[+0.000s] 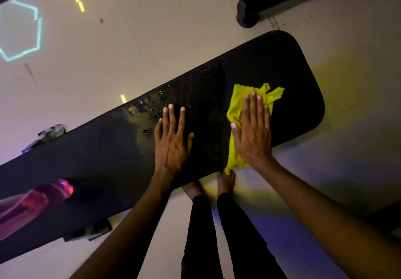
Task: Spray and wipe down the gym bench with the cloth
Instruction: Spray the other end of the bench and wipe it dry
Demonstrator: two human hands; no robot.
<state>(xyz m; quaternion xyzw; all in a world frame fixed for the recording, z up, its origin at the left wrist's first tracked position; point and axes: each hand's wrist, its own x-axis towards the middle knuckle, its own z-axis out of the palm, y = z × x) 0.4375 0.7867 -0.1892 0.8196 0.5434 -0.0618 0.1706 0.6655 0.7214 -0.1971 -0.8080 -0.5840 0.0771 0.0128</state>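
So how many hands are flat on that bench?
2: the left hand rests bare on the bench mid-pad; the right hand presses the yellow cloth beside it.

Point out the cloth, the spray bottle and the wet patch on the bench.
cloth (236, 105): head view, bare yellow part left of the fingers.
spray bottle (43, 198): head view, pink body lying on the bench.
wet patch (149, 105): head view, droplets near the bench's far edge.

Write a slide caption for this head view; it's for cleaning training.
Right hand presses yellow cloth flat on black bench; left hand braces beside it.
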